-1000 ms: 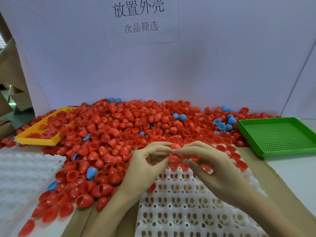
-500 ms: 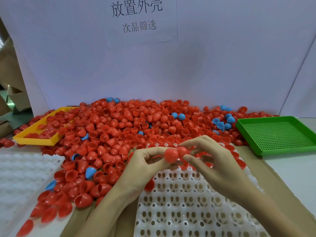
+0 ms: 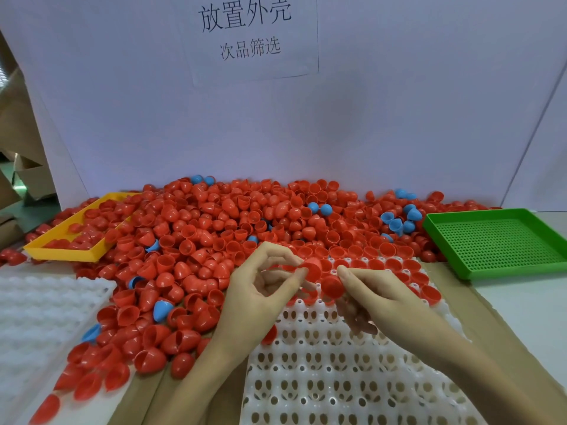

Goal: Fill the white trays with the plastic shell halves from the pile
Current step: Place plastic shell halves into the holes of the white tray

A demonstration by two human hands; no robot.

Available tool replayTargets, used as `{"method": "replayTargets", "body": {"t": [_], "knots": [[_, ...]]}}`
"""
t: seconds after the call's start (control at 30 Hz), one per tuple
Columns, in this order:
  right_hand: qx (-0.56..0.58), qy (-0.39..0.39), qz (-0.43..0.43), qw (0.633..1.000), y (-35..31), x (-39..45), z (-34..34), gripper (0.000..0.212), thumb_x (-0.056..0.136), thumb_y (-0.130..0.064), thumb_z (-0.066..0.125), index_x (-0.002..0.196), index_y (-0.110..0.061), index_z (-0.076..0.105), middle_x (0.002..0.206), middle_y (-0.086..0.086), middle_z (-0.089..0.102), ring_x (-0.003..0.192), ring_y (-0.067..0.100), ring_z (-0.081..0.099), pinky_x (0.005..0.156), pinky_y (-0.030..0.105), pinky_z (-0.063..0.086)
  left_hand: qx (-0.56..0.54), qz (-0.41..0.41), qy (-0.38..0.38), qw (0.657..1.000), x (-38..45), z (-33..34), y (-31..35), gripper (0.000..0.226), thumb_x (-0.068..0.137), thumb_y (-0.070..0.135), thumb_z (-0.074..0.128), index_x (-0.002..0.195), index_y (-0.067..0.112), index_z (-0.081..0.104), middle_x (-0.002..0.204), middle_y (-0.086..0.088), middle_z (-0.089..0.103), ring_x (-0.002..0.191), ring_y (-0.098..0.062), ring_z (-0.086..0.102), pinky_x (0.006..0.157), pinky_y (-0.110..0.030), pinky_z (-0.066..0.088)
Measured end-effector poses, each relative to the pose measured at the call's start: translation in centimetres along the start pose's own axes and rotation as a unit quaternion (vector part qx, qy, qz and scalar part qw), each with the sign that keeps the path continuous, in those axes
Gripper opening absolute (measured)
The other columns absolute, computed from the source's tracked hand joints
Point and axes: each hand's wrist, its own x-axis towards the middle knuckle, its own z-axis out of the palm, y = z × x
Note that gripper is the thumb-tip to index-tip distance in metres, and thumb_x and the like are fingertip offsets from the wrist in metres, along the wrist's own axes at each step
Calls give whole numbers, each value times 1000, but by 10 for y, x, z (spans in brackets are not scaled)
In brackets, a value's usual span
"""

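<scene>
Here each hand (image 3: 260, 289) (image 3: 380, 299) pinches a red shell (image 3: 314, 266) (image 3: 333, 286) above the part-filled white tray (image 3: 337, 378).

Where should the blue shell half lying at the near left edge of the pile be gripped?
Probably pinch the blue shell half across its rounded dome from above, thumb and fingers on opposite sides. It lies tilted on red shells, dome up and unobstructed, its open rim facing down and away.

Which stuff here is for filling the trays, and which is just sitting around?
For the job: left hand, right hand, the red shell each one pinches, shell pile, white trays.

Just lying about: yellow tray, green tray, paper sign, cardboard boxes.
</scene>
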Motion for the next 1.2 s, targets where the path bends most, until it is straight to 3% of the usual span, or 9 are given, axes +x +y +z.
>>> {"method": "replayTargets", "body": {"t": [0.2,0.3,0.5,0.7,0.8,0.9,1.0,1.1,1.2], "knots": [[-36,-67,-3,997,6,0,1,29,107,-43,50,107,-26,73,85,4,74,61,17,69,54,16,46,127,8,-7,992,7,-23,-2,11,91,14,77,96,22,71,89,0,75,85,-22,75,78,-26,59],[-56,-40,-16,998,9,1,-1,24,104,-45,51,107,-34,73,86,4,74,62,19,70,55,17,46,217,-5,-65,974,8,-40,-3,21,89,7,78,93,26,72,89,5,74,90,-19,73,82,-22,56],[-62,-14,-7,998,10,3,-7,22,108,-30,52,104,-32,74,85,7,74,60,20,70,51,16,46,368,43,-169,913,4,-44,-11,15,91,20,75,91,33,67,92,17,63,96,-11,58,84,-20,46],[-73,-4,-7,997,10,4,-8,21,108,-26,52,107,-23,73,82,7,73,58,18,68,51,16,46,375,64,-160,911,3,-39,-11,2,97,33,67,96,34,66,96,18,56,101,-10,53,91,-22,43],[-74,-1,-9,997,10,4,-8,21,108,-25,53,107,-22,74,81,7,73,57,18,67,52,16,46,371,48,-189,908,2,-40,-12,16,94,53,70,93,38,66,97,19,56,103,-8,53,97,-17,40],[-74,0,-9,997,11,4,-8,21,108,-25,53,106,-22,74,81,7,73,57,18,67,51,15,46,377,53,-215,899,0,-39,-13,20,90,53,77,88,35,68,97,20,55,102,-8,54,110,-18,34],[-74,0,-11,997,11,5,-8,21,108,-24,53,106,-21,74,81,7,72,56,18,67,51,14,45,332,32,-191,923,3,-40,-12,20,90,54,76,87,36,69,99,17,58,102,-10,56,103,-14,35],[-68,0,-12,998,12,4,-9,22,108,-23,53,105,-20,74,81,7,72,56,20,67,50,14,45,317,31,-70,945,12,-53,-19,16,95,47,71,89,33,70,98,13,62,101,-13,58,92,-23,45],[-67,-2,-15,998,11,4,-9,22,108,-23,53,105,-21,74,81,8,72,56,20,67,50,14,45,466,21,52,883,18,-80,-40,12,98,33,69,104,23,74,112,10,63,110,-16,54,100,-37,43]]}}
